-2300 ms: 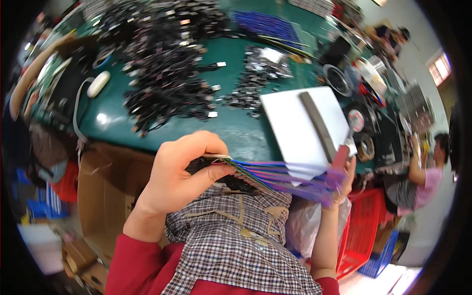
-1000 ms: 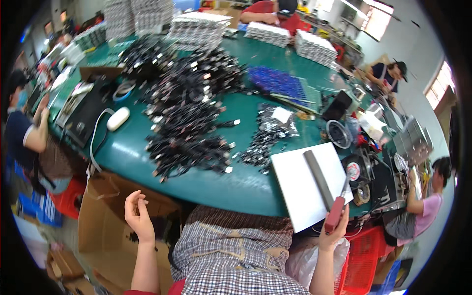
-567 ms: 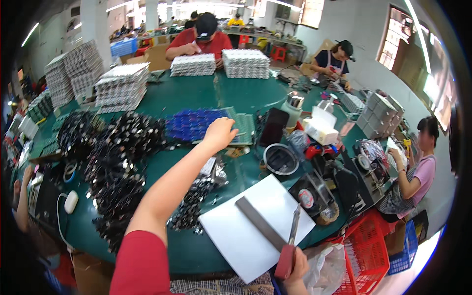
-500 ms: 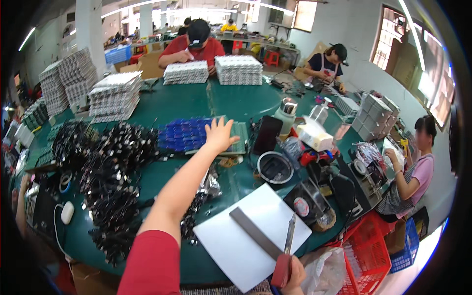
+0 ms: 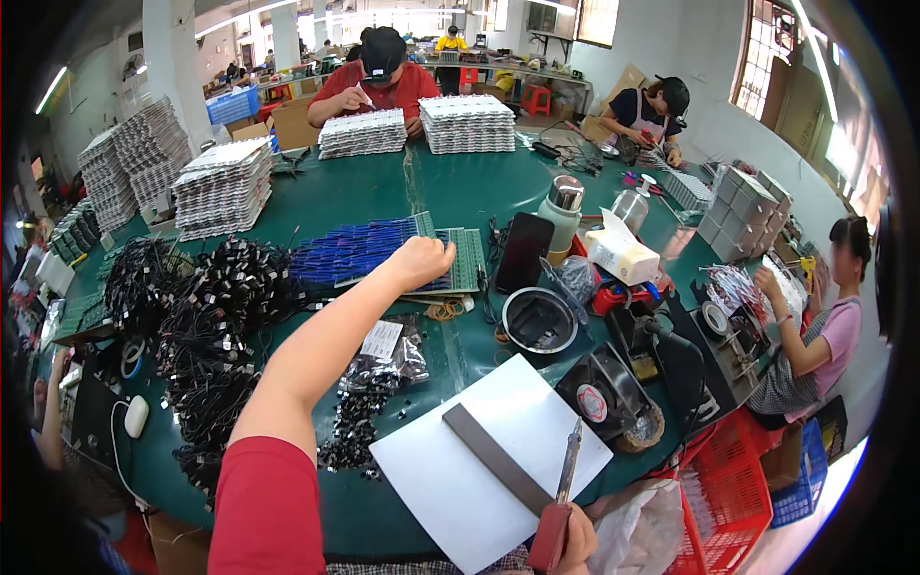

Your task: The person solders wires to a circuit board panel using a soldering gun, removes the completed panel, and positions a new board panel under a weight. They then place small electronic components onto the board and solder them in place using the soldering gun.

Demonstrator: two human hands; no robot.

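Observation:
My left hand (image 5: 422, 263) reaches out over the panels of green circuit boards (image 5: 463, 257), its fingers curled closed at their edge. What the fingertips hold, if anything, is hidden. Blue strips (image 5: 350, 251) lie in rows across the boards, left of this hand. My right hand (image 5: 575, 542), at the lower edge, is wrapped round the red handle of a soldering iron (image 5: 567, 470), its tip pointing up and away. Beneath the iron a white sheet (image 5: 426, 489) lies on the table, with a flat dark grey bar (image 5: 494, 458) slanting across it.
Bundles of black cables (image 5: 206, 355) spread at left; small black parts (image 5: 359, 422) and a clear bag (image 5: 398, 355) lie nearer the sheet. A phone (image 5: 524, 251), a bottle (image 5: 559, 216) and a round dish (image 5: 539, 321) stand right. Co-workers sit across and at right.
My left hand's spread fingers have curled closed over the circuit boards. My right hand still holds the soldering iron in about the same place. The view has shifted slightly.

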